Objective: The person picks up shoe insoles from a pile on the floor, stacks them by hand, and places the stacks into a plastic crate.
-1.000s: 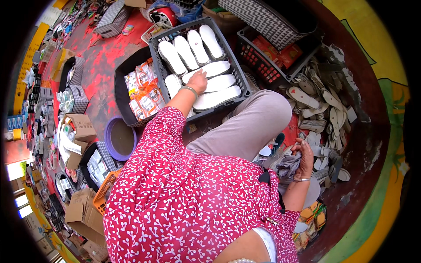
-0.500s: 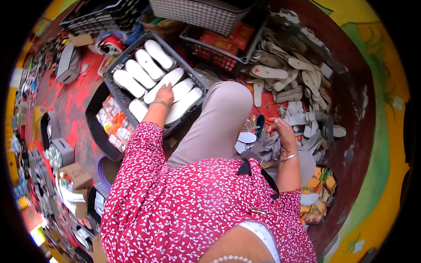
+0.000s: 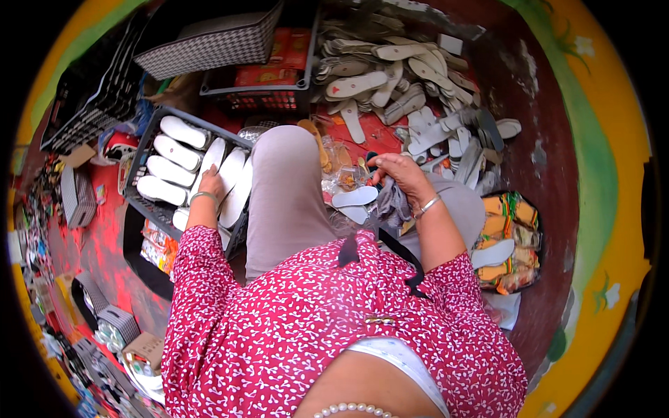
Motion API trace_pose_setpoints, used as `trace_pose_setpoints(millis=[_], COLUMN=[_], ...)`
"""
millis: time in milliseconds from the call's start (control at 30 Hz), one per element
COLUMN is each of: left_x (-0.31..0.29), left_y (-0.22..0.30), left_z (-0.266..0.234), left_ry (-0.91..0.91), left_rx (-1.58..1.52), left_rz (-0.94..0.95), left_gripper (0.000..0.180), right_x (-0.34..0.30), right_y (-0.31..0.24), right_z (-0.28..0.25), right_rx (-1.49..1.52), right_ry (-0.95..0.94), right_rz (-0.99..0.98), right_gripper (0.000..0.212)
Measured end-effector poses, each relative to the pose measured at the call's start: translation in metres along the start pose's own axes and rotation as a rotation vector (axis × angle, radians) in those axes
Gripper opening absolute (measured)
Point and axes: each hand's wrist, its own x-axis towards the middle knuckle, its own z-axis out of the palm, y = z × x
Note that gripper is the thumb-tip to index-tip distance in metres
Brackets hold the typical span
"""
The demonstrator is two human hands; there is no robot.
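Observation:
At the left, a dark plastic crate (image 3: 150, 207) holds several white insoles laid side by side. My left hand (image 3: 211, 187) reaches in and is closed on one white insole (image 3: 214, 155), which looks slightly tilted. On the right, my right hand (image 3: 403, 174) curls its fingers by a dark teal object (image 3: 372, 164); what they grip is partly hidden. Below that hand lies a crumpled grey cloth (image 3: 394, 203). A loose pale insole (image 3: 355, 196) rests beside the cloth, between my knees.
A heap of grey-white soles (image 3: 411, 66) spreads at the far right. Behind the insole crate stands another crate (image 3: 272, 102) with red boxes, a houndstooth basket (image 3: 209, 45) above it. Packed orange-and-green bundles (image 3: 512, 240) sit by my right leg, a pale insole on them.
The view has swung, shifting the scene leftward. My left hand stays on the insoles in the crate. My right hand has moved closer to the dark teal object, its fingers more curled.

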Motion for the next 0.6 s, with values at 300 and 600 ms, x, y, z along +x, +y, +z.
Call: trace_pose_setpoints(millis=[300,600], left_x=[-0.025,-0.061], left_y=[0.074,0.26], left_z=[-0.086,-0.284], left_ry=[0.49,0.774], left_rx=[-0.494,-1.291], left_rz=[-0.006,0.621], left_gripper=[0.038,0.024], right_x=[-0.012,-0.013], right_y=[-0.006,-0.019], right_z=[-0.013,-0.012], right_rx=[0.048,0.097], right_ry=[0.053,0.039], right_rz=[-0.06,-0.07], right_gripper=[0.025,0.024])
